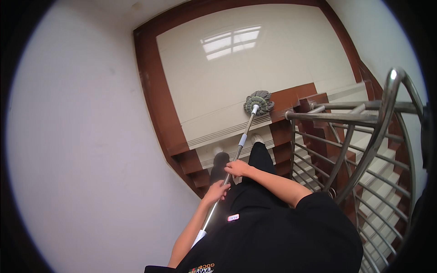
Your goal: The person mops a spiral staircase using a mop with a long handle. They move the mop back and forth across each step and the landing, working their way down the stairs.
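A mop with a metal pole [249,126] slants up from my waist towards the stair landing. My right hand [238,169] is closed around the middle of the pole, and my left hand [217,191] grips it a little lower, nearer my body. The grey-green mop head [258,103] rests at the landing's edge, partly on the pale tile and beside the red-brown border. A light sleeve [242,140] sits on the pole above my hands, and a white grip [199,237] shows at its lower end.
Pale landing tile [259,58] with a red-brown border lies ahead. My shoes [256,138] are on the steps just below it. A metal stair railing [341,117] stands at the right, with another flight of steps [379,198] beyond. A white wall [85,136] rises on the left.
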Demonstrator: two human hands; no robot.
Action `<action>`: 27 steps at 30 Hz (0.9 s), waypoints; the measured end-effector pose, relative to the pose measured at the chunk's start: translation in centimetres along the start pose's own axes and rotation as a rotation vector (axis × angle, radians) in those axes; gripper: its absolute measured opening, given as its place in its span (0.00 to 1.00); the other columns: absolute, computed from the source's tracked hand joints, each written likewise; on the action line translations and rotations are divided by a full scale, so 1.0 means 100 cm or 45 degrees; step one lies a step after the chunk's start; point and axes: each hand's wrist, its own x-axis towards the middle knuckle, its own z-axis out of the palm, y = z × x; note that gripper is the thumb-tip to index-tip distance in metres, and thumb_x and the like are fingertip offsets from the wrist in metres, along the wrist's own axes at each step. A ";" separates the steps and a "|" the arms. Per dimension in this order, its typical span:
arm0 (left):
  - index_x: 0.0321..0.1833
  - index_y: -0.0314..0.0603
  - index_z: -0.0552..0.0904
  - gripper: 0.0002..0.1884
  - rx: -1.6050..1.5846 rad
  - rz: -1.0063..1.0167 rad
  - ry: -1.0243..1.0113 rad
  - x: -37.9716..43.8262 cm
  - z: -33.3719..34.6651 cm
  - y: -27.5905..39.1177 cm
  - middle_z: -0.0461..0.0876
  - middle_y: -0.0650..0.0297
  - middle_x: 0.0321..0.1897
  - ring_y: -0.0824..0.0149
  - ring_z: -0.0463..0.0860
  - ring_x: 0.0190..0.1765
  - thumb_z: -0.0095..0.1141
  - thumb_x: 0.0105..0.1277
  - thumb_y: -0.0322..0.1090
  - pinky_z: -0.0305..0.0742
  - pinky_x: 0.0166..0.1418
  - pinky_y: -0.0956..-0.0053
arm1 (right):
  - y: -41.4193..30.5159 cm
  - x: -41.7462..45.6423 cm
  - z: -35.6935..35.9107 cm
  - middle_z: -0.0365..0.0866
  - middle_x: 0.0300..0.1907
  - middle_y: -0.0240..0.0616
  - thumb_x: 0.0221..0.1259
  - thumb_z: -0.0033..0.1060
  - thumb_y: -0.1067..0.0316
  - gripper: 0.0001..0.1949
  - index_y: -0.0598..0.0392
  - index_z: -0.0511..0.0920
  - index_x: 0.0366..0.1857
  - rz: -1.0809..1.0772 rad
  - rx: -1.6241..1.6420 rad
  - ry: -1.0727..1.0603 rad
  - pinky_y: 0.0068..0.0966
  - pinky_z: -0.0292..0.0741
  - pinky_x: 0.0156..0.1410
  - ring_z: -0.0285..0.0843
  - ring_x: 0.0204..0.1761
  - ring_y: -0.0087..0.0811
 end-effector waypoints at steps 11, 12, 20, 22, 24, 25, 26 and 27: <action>0.47 0.45 0.74 0.13 -1.214 -0.045 0.490 -0.111 -0.128 -0.196 0.65 0.71 0.14 0.77 0.65 0.14 0.47 0.68 0.43 0.61 0.17 0.81 | -0.183 0.163 0.222 0.81 0.30 0.49 0.62 0.40 0.50 0.18 0.53 0.77 0.35 -0.470 -0.517 -0.479 0.45 0.73 0.44 0.78 0.36 0.52; 0.47 0.45 0.73 0.12 -1.240 -0.062 0.580 -0.111 -0.128 -0.204 0.65 0.71 0.14 0.77 0.65 0.14 0.47 0.68 0.43 0.61 0.17 0.81 | -0.189 0.170 0.236 0.81 0.30 0.49 0.62 0.40 0.50 0.18 0.52 0.77 0.36 -0.548 -0.479 -0.511 0.45 0.73 0.44 0.79 0.36 0.51; 0.45 0.46 0.67 0.12 -1.041 -0.233 0.447 -0.126 -0.107 -0.186 0.68 0.68 0.18 0.76 0.66 0.16 0.47 0.68 0.44 0.63 0.19 0.79 | -0.173 0.155 0.227 0.81 0.28 0.43 0.62 0.39 0.50 0.18 0.50 0.78 0.33 -0.340 -0.422 -0.819 0.41 0.73 0.47 0.79 0.35 0.47; 0.44 0.46 0.66 0.12 -0.869 -0.286 0.398 -0.137 -0.095 -0.164 0.67 0.68 0.18 0.75 0.67 0.17 0.47 0.68 0.45 0.63 0.19 0.79 | -0.162 0.131 0.214 0.81 0.28 0.43 0.62 0.39 0.50 0.18 0.51 0.78 0.33 -0.415 -0.359 -0.732 0.41 0.73 0.46 0.79 0.35 0.47; 0.43 0.45 0.65 0.13 -0.730 -0.299 0.328 -0.139 -0.084 -0.133 0.67 0.67 0.19 0.75 0.68 0.18 0.47 0.68 0.45 0.64 0.20 0.80 | -0.151 0.108 0.191 0.80 0.25 0.44 0.62 0.38 0.53 0.17 0.53 0.77 0.31 -0.362 -0.278 -0.697 0.42 0.72 0.44 0.79 0.35 0.48; 0.43 0.44 0.65 0.13 -0.685 -0.283 0.279 -0.138 -0.080 -0.117 0.66 0.67 0.20 0.76 0.68 0.19 0.47 0.68 0.45 0.65 0.20 0.80 | -0.143 0.096 0.176 0.81 0.25 0.44 0.60 0.35 0.55 0.18 0.54 0.79 0.31 -0.525 -0.390 -0.567 0.37 0.76 0.44 0.81 0.27 0.42; 0.42 0.43 0.65 0.14 -0.634 -0.276 0.227 -0.137 -0.072 -0.102 0.66 0.67 0.21 0.76 0.68 0.20 0.48 0.67 0.45 0.65 0.20 0.80 | -0.134 0.085 0.159 0.81 0.25 0.45 0.60 0.35 0.55 0.19 0.55 0.79 0.31 -0.580 -0.373 -0.501 0.36 0.76 0.43 0.81 0.26 0.41; 0.41 0.42 0.65 0.14 -0.585 -0.275 0.167 -0.134 -0.069 -0.093 0.65 0.67 0.22 0.76 0.68 0.20 0.48 0.67 0.45 0.66 0.20 0.80 | -0.126 0.077 0.146 0.81 0.26 0.46 0.60 0.35 0.55 0.19 0.55 0.79 0.30 -0.562 -0.413 -0.474 0.36 0.76 0.42 0.81 0.26 0.41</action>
